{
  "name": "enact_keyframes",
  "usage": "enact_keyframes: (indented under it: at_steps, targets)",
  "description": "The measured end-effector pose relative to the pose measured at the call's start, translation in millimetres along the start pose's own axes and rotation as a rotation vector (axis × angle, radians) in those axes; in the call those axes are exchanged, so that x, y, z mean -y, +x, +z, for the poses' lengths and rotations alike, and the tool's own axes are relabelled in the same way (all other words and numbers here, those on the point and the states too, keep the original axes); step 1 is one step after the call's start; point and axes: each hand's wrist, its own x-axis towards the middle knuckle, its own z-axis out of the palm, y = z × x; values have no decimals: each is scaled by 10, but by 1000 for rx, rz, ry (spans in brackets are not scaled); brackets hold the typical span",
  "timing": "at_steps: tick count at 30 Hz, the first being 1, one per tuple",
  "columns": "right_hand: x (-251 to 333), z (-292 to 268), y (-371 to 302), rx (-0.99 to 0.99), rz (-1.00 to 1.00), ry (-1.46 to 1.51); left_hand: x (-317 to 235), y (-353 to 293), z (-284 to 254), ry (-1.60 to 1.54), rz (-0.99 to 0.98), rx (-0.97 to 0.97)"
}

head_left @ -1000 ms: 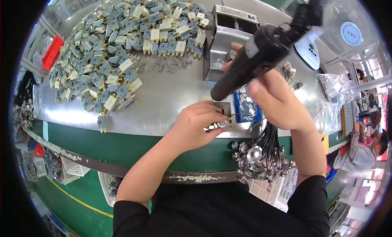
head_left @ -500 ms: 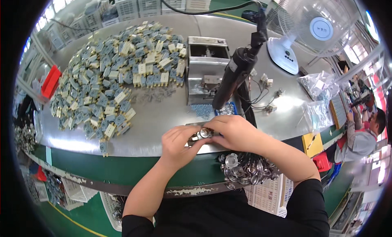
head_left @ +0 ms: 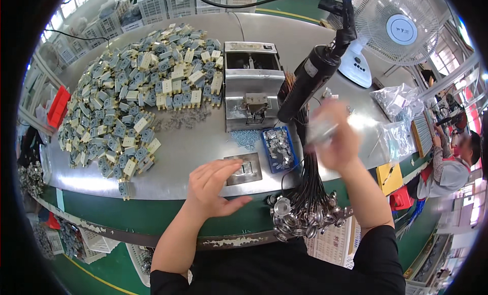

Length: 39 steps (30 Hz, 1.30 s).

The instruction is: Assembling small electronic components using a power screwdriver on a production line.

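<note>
My left hand (head_left: pixel 211 185) is open, fingers stretched and thumb apart, with nothing in it. Its fingertips reach the left edge of a small metal fixture plate (head_left: pixel 245 169) with a slot in the middle, set at the table's front. My right hand (head_left: pixel 335 135) is raised right of the black wires and smeared by motion. A blurred silvery part (head_left: pixel 320 132) shows at its fingers, too unclear to name. Between the hands stands a blue tray (head_left: pixel 281 151) of small metal pieces. Round metal caps on black leads (head_left: pixel 305 213) hang in a bundle over the table's front edge.
A large pile of grey and cream switch-like blocks (head_left: pixel 127 102) covers the left table. A metal machine (head_left: pixel 254 86), small blue pieces (head_left: pixel 245 139) and a black cylindrical tool (head_left: pixel 310 81) stand ahead. Right are a white fan (head_left: pixel 356 66), plastic bags (head_left: pixel 399 104) and a co-worker (head_left: pixel 452 165).
Both hands were together over the fixture around a round metal part. My right hand has moved right and up; my left hand has let go and opened. The fixture and blue tray now show.
</note>
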Motion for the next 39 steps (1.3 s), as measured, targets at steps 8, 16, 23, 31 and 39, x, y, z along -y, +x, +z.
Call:
enact_keyframes:
  at_steps: [8,16,23,31,39]
  targets:
    - [-1897,-449,-236,-36,1226,-385,56,-39,96,-111,-111,5]
    - [-1653,-374,-391,-207,477,-687,129,-96,65,-107,-192,-22]
    - [-201,-412,-318,734,903,20,93,-90,48,-157,-146,35]
    - [-194,-437,-465,430,1097,123,-28,-50,98,-187,-207,38]
    - [264,-639,-581,-393,1541,1209,-169,-12,96,-303,-233,41]
